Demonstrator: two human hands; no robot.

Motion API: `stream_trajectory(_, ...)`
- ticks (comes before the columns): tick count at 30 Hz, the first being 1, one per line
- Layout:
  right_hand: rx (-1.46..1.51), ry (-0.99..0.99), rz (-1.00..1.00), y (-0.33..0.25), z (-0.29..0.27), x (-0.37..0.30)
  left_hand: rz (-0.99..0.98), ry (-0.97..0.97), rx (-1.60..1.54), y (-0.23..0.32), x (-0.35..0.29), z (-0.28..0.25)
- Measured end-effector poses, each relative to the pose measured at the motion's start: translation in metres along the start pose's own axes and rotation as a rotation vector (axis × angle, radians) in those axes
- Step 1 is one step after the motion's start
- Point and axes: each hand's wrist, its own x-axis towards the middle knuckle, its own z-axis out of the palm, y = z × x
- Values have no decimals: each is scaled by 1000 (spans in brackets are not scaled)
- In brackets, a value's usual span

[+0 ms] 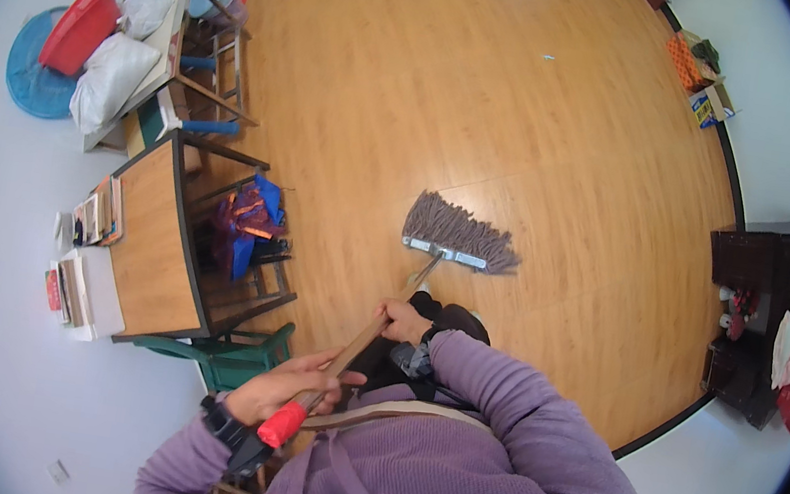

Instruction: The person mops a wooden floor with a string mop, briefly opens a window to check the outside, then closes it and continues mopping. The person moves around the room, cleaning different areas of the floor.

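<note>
A mop (458,228) with grey-brown strands, a pale metal clamp and a wooden handle reaches from my body out to the floor. Its strands lie spread on the wood floor, pointing away from me. My right hand (405,321) is closed around the lower part of the handle. Further up, close to the red-wrapped end (282,425), my left hand (287,385) holds the handle, with its thumb across the wood and some fingers hidden beneath. Both wrists wear dark bands.
A wooden desk (155,249) with books stands at left, a green chair (243,355) beside it. Beyond it, a table holds a red basin (81,23) and white bags. Boxes (710,104) line the right wall, near a dark cabinet (746,261). A small scrap (549,57) lies on the floor.
</note>
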Motion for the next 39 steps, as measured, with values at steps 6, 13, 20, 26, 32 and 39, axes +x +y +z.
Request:
stream_trajectory(6,-1020,-216,-587,0,20,-15,85,-22,-51,15,-46,-9)
stream_trajectory(13,258,37,-136,-127,73,-65,204,-75,-10,8,13,6)
stream_trajectory(20,202,15,-50,-144,171,-105,125,210,647,61,-42,19)
stream_trajectory(26,182,-291,180,-144,268,-105,753,532,1156,88,-101,72)
stream_trajectory(32,475,-586,538,-154,341,-100,992,678,1104,127,-99,118)
stream_trajectory(39,270,-399,326,-127,339,-51,964,630,1335,173,-53,120)
